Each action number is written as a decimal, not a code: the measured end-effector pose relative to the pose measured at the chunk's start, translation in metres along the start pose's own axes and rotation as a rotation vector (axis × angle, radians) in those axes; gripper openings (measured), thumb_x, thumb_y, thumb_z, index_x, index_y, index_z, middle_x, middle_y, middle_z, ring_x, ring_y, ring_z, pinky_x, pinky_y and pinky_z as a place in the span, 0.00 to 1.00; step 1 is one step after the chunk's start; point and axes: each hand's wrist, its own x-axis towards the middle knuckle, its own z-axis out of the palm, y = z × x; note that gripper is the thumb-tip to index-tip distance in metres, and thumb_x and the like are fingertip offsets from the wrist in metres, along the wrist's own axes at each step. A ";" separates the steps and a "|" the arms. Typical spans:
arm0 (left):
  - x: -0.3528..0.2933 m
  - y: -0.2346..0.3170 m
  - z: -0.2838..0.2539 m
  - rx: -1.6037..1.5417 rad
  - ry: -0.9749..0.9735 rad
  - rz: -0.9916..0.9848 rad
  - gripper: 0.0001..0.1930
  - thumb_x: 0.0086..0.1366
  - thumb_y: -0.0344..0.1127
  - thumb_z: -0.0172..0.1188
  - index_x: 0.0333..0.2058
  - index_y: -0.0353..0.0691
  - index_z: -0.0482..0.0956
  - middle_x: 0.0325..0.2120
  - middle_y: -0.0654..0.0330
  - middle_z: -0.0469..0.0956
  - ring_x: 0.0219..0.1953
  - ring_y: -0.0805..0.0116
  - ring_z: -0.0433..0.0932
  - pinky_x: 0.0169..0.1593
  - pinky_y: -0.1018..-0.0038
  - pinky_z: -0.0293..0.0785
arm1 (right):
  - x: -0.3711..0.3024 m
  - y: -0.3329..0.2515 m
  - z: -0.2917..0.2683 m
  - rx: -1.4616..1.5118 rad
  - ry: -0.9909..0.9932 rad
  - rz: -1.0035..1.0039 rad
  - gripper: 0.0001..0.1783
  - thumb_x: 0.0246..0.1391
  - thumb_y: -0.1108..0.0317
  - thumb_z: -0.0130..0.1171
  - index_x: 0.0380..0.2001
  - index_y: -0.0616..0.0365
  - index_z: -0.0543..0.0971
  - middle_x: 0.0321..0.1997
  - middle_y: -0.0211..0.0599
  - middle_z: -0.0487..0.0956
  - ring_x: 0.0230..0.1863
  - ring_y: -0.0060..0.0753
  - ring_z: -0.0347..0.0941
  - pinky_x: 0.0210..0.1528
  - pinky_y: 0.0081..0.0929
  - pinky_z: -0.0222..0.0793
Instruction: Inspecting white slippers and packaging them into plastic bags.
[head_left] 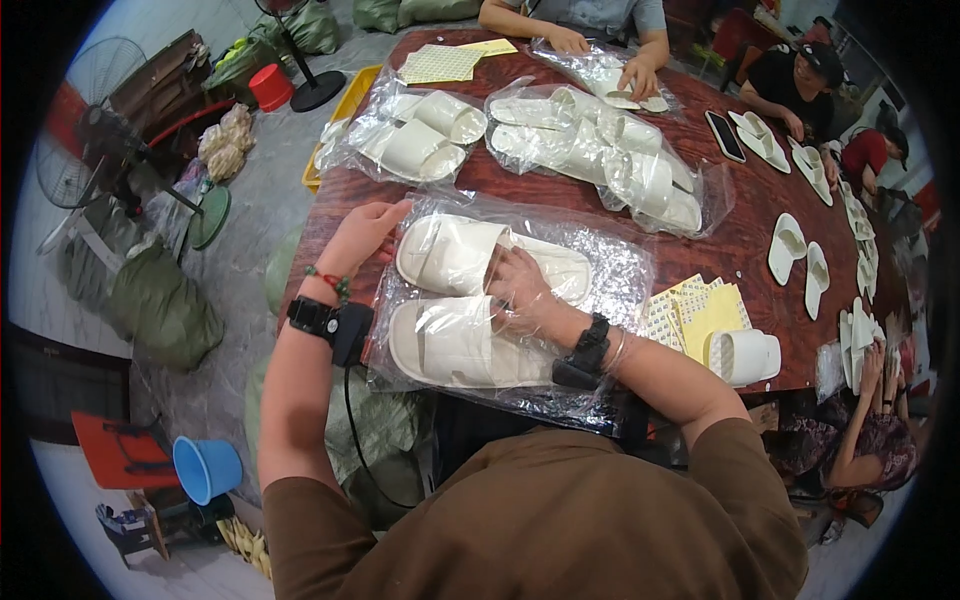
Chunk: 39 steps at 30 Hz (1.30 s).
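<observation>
In front of me on the table, a pair of white slippers [440, 342] lies side by side in a clear plastic bag [622, 268], toes to the left. My left hand [372, 232] is at the bag's far left corner, fingertips closed on the film. Across the slippers rests my right hand [522, 292], its fingers spread at the inner edges of the straps. Glare on the film hides whether that hand is inside the bag or on top of it. Beside my right forearm, a loose white slipper [752, 358] stands on yellow sticker sheets [706, 312].
Bagged slippers [425, 140] and a further bagged heap [590, 145] lie beyond on the red-brown table [715, 255]. A co-worker's hands [640, 75] handle another bag opposite. Loose slippers [788, 248] and a phone [725, 136] are to the right. A fan [110, 135] stands left.
</observation>
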 end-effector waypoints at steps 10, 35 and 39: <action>0.105 -0.075 0.006 0.425 0.279 0.405 0.10 0.58 0.37 0.67 0.28 0.34 0.86 0.21 0.52 0.83 0.25 0.60 0.84 0.32 0.66 0.78 | -0.017 -0.038 -0.028 -0.020 -0.010 0.069 0.20 0.50 0.60 0.64 0.47 0.51 0.74 0.60 0.45 0.68 0.71 0.54 0.57 0.70 0.66 0.42; -0.036 -0.074 0.059 0.259 0.030 0.678 0.25 0.74 0.33 0.46 0.68 0.33 0.63 0.69 0.42 0.60 0.72 0.46 0.57 0.74 0.59 0.50 | -0.022 -0.036 -0.058 -0.049 -0.127 0.178 0.16 0.54 0.59 0.61 0.44 0.52 0.76 0.57 0.40 0.74 0.70 0.51 0.60 0.65 0.64 0.52; -0.037 -0.073 0.062 0.653 0.071 0.705 0.30 0.72 0.43 0.52 0.69 0.37 0.63 0.70 0.39 0.58 0.73 0.41 0.55 0.74 0.54 0.48 | -0.047 -0.030 -0.093 0.195 -0.326 0.470 0.14 0.55 0.58 0.60 0.40 0.53 0.79 0.52 0.42 0.77 0.61 0.49 0.68 0.61 0.58 0.59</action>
